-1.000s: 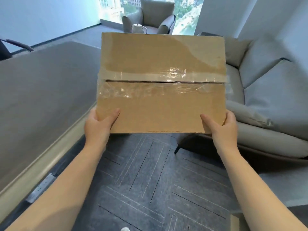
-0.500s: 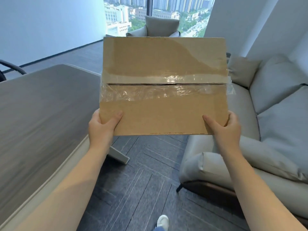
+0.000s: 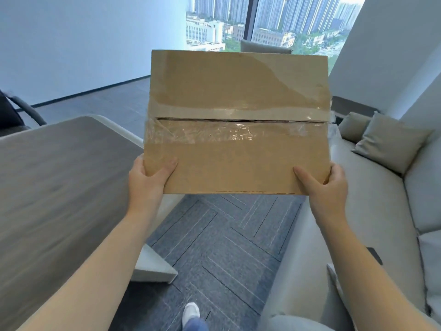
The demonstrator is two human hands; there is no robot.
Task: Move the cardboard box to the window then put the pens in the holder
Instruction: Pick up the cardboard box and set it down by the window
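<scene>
Two bare hands carry the cardboard box point(image 3: 238, 123) in mid-air, flat top face toward the camera, centre of view. Left hand point(image 3: 149, 177) has its grip clamped on the box's near-left corner at 7 o'clock, thumb on top, fingers hidden underneath. Right hand point(image 3: 327, 185) grip clamped on the near-right corner at 5 o'clock, thumb lying on top, fingers wrapped round the right edge. Both forearms bare, reaching in from the bottom corners. Box top shows a seam running left to right across the middle, covered by wrinkled clear tape point(image 3: 202, 134); a paler torn patch of the surface toward the far-right edge. Box clear of everything, over the dark patterned carpet point(image 3: 222, 247). Bench point(image 3: 55, 182) with grey wood-look top at 9 o'clock, its pale leg foot on the carpet below. Grey sofa point(image 3: 381, 206) at 3 o'clock with a cushion point(image 3: 391, 142) against its back. Window point(image 3: 267, 20) at 12 o'clock beyond the box, tall buildings outside; top of a grey armchair point(image 3: 265, 47) just above the box's far edge. White shoe point(image 3: 191, 312) at 6 o'clock on the carpet. Dark chair arm point(image 3: 23, 111) at 10 o'clock, partly cut off
</scene>
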